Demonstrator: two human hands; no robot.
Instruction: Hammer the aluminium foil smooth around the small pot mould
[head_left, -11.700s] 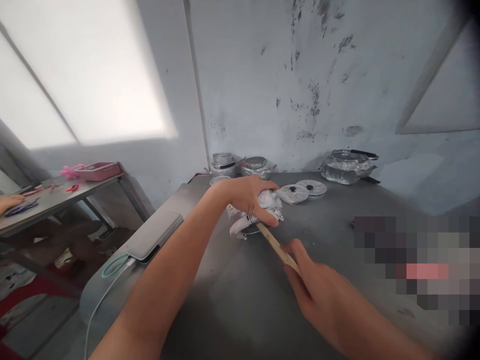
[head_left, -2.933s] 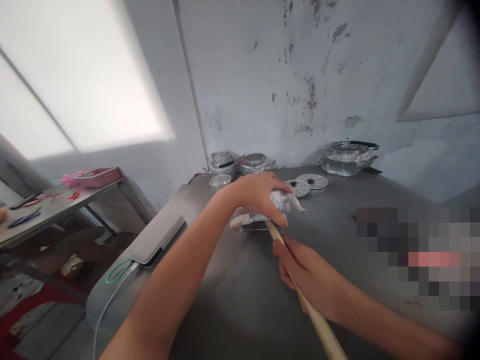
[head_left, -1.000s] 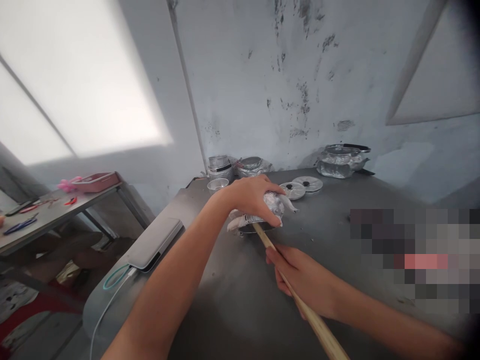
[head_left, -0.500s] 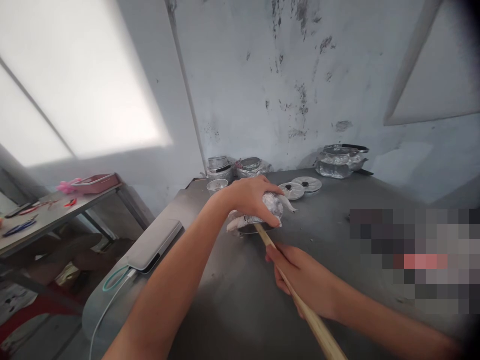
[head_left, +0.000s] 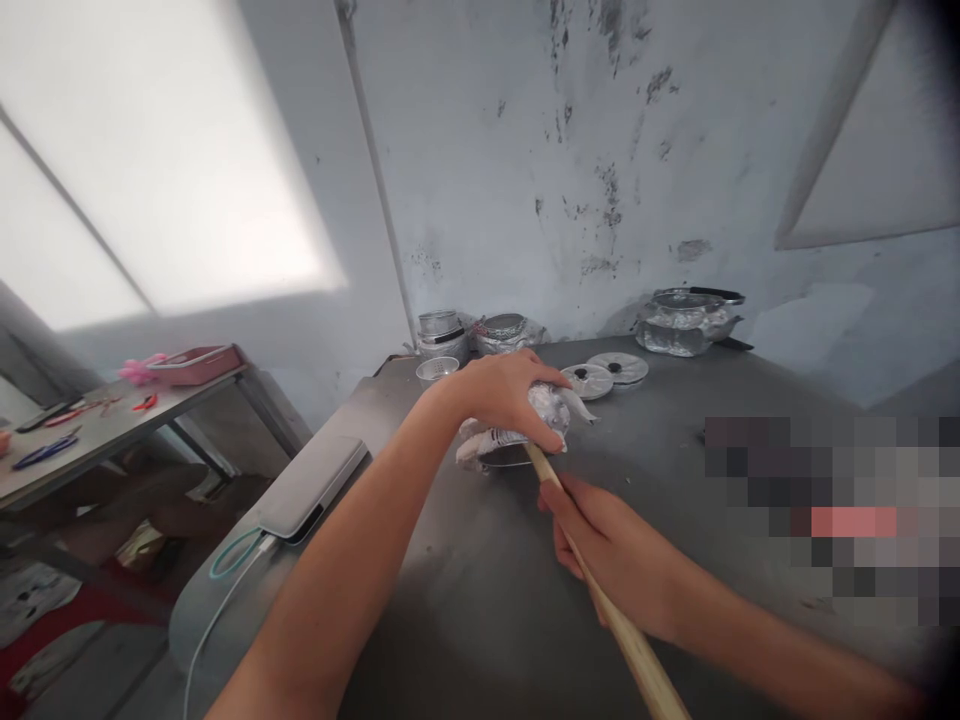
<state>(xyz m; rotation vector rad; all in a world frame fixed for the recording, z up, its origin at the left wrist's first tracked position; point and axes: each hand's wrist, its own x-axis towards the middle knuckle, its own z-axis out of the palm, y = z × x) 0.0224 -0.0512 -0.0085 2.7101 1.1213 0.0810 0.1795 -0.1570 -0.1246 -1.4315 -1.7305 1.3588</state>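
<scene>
A silver kettle [head_left: 553, 408] with crinkled shiny surface lies tilted on the dark table, its spout to the right and its dark round opening facing me. My left hand [head_left: 506, 390] is wrapped over the top of it, thumb on the near side. My right hand [head_left: 600, 530] grips a wooden stick [head_left: 634, 650], whose far end reaches the kettle's opening. The tip of the stick is hidden there. Part of the kettle is covered by my left hand.
Beyond my hands are two round lids [head_left: 587, 381], a clear plastic cup [head_left: 437, 371], and more kettles [head_left: 679, 325] by the wall. A power bank [head_left: 311, 490] with a cable lies at left. Pliers [head_left: 45, 448] and a pink basket [head_left: 196, 366] are on another table.
My right hand and the stick's far end have shifted slightly right across the kettle's opening. My left hand keeps its hold on the kettle.
</scene>
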